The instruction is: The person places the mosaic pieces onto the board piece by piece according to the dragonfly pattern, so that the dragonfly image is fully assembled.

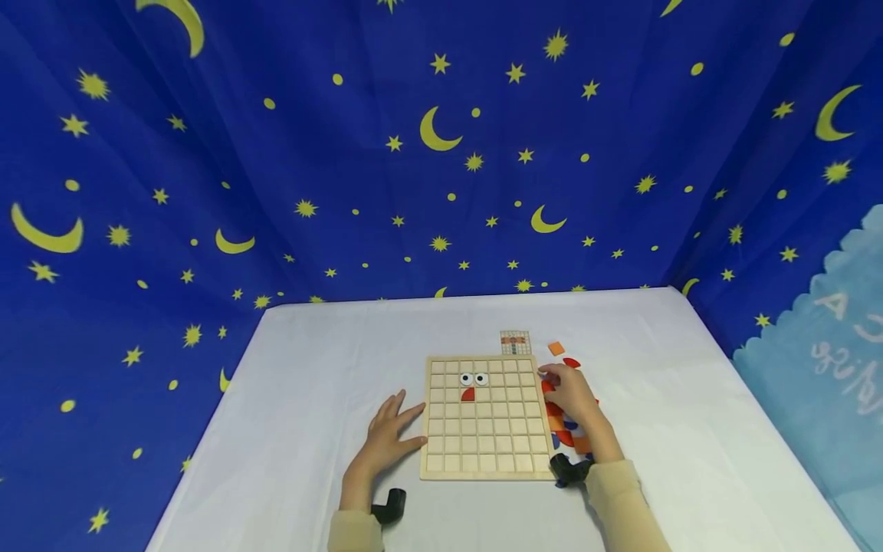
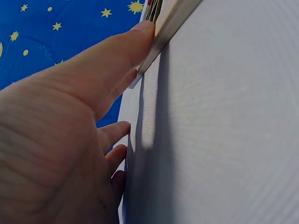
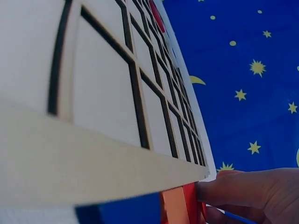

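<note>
A wooden grid board (image 1: 490, 475) lies on the white table. Two white eye pieces (image 1: 474, 379) and a red quarter-circle piece (image 1: 468, 395) sit in its upper cells. My left hand (image 1: 386, 437) has its fingers spread, index finger and thumb touching the board's left edge. At the board's right edge, my right hand (image 1: 571, 392) reaches over a heap of coloured pieces (image 1: 556, 422), thumb and index finger apart with red between them. Up close in the right wrist view, a finger (image 3: 238, 189) touches a red piece (image 3: 190, 203); whether it grips it is unclear.
A small pattern card (image 1: 515, 343) lies just behind the board. Beyond the right hand are a loose orange square (image 1: 556, 349) and a red piece (image 1: 572, 363). Black wrist devices (image 1: 393, 506) are on both arms. A blue star-patterned curtain (image 1: 441, 192) encloses the table.
</note>
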`<state>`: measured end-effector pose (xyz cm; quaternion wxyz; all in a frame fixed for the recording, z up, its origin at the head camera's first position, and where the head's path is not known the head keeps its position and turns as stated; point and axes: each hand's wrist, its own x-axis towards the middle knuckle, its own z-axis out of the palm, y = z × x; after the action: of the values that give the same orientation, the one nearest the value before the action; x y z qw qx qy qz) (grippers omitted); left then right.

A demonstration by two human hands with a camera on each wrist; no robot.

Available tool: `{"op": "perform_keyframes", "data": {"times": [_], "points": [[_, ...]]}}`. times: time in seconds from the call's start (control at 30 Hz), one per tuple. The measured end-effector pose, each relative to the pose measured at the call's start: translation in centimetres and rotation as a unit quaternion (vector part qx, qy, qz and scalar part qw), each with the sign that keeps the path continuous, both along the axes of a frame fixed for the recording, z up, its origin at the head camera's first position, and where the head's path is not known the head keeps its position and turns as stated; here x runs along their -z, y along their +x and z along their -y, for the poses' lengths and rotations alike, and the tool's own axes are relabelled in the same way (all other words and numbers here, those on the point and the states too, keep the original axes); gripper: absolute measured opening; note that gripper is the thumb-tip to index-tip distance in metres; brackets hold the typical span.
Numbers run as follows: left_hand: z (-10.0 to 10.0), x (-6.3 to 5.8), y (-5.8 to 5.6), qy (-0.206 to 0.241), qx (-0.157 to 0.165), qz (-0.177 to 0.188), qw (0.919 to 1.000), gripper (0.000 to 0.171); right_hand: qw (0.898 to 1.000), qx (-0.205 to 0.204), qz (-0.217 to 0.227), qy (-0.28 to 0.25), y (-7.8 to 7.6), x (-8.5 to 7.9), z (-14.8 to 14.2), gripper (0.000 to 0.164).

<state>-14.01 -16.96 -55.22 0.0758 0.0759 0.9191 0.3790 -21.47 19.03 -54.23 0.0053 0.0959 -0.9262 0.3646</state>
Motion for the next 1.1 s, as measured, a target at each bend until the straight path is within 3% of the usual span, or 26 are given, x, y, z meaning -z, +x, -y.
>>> {"op": "perform_keyframes", "data": {"times": [0.3, 0.67, 0.83, 1.1], "points": [[-0.1, -0.1, 0.3, 0.004, -0.004, 0.006, 1.0, 0.061, 1.0, 0.005, -0.011, 0.02, 0.2, 0.0, -0.2, 0.039], [0.1, 0.3, 0.3, -0.001, -0.007, 0.004, 1.0, 0.061, 0.999, -0.003, -0.044, 0.001, 0.6, -1.1, 0.3, 0.038], [0.3, 0.4, 0.4, -0.004, -0.005, 0.007, 1.0, 0.061, 0.999, -0.009, -0.037, -0.02, 0.9, -1.3, 1.2, 0.039], [0.0, -0.2, 0.1, 0.005, -0.001, 0.004, 1.0, 0.06, 0.998, -0.018, -0.064, -0.016, 1.1, -1.6, 3.6, 0.039]]}}
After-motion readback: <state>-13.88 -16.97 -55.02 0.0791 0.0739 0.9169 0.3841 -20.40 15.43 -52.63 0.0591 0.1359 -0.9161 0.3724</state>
